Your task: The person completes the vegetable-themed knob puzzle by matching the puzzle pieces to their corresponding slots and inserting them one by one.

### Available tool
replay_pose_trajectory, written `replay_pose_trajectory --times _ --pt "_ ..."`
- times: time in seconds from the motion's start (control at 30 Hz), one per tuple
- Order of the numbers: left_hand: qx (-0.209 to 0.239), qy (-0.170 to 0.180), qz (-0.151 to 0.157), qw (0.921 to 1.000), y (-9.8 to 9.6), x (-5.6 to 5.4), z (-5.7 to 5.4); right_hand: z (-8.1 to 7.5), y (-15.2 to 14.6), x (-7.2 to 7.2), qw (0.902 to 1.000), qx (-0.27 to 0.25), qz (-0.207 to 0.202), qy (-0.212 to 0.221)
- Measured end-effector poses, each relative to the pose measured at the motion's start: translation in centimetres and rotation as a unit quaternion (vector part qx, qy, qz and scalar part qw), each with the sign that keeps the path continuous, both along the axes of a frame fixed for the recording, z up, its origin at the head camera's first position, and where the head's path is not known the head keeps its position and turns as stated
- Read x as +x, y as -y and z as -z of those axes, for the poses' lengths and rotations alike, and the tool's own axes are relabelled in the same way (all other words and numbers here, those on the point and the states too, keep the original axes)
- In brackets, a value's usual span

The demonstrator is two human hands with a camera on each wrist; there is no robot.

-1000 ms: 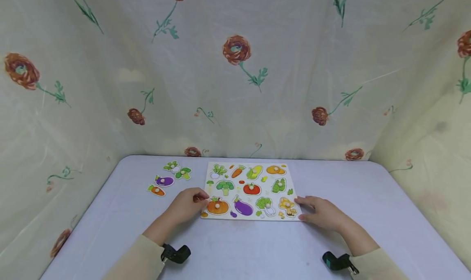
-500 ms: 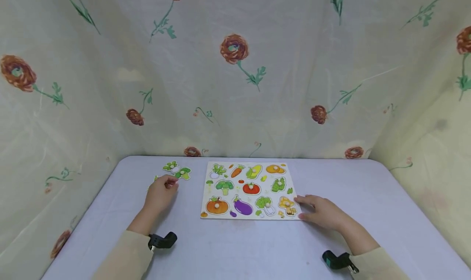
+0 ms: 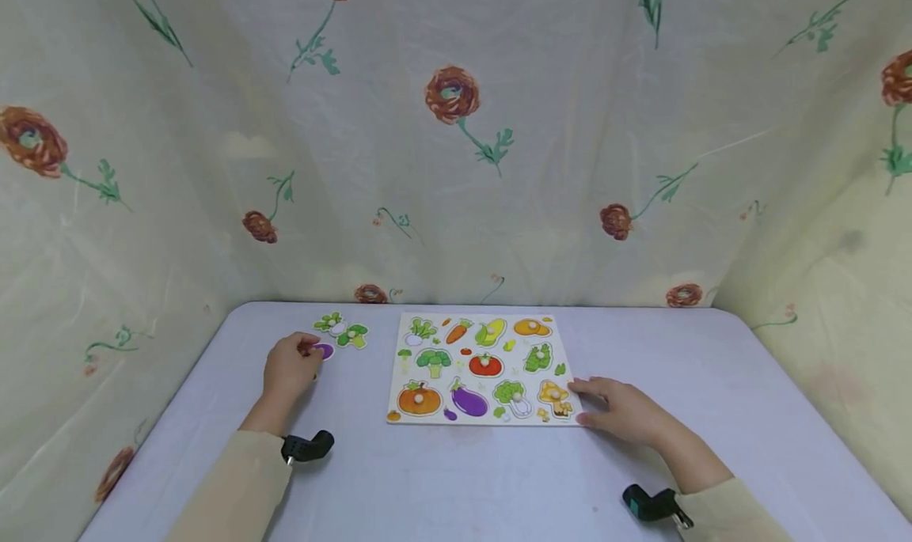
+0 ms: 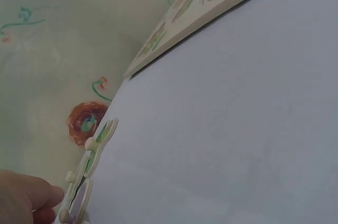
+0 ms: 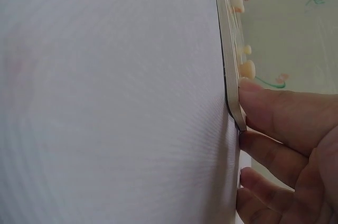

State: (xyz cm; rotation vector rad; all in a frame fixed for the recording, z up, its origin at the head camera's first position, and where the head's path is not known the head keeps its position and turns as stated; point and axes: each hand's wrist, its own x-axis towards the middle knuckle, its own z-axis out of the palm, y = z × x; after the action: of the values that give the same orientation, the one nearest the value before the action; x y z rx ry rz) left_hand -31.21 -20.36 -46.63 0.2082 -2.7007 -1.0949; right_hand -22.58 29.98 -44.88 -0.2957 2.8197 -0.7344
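Puzzle board (image 3: 514, 365): right hand (image 3: 628, 412), spread, touching edge; left hand (image 3: 286, 371) well apart, grip unclear.

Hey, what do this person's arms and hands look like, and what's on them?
The left hand and right hand are bare, without gloves. Plain beige sleeves stop short of them, and at each sleeve's edge sits a black, rounded, angled device.

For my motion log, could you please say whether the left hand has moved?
Yes, the left hand moved left, from the puzzle board to the loose pieces.
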Motion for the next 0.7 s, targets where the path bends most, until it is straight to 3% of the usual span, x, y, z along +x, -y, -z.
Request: replay_pose_trajectory --times 0.27,0.7 --pt "-0.027 0.032 -0.02 0.9989 0.28 -0.77 0.43 0.03 -0.05 -0.05 1.0 0.002 -0.001 -0.002" --pt "-0.056 0.028 -0.023 0.9978 0.24 -0.87 0.6 -0.06 0.14 0.08 1.0 -0.003 0.007 -0.001"
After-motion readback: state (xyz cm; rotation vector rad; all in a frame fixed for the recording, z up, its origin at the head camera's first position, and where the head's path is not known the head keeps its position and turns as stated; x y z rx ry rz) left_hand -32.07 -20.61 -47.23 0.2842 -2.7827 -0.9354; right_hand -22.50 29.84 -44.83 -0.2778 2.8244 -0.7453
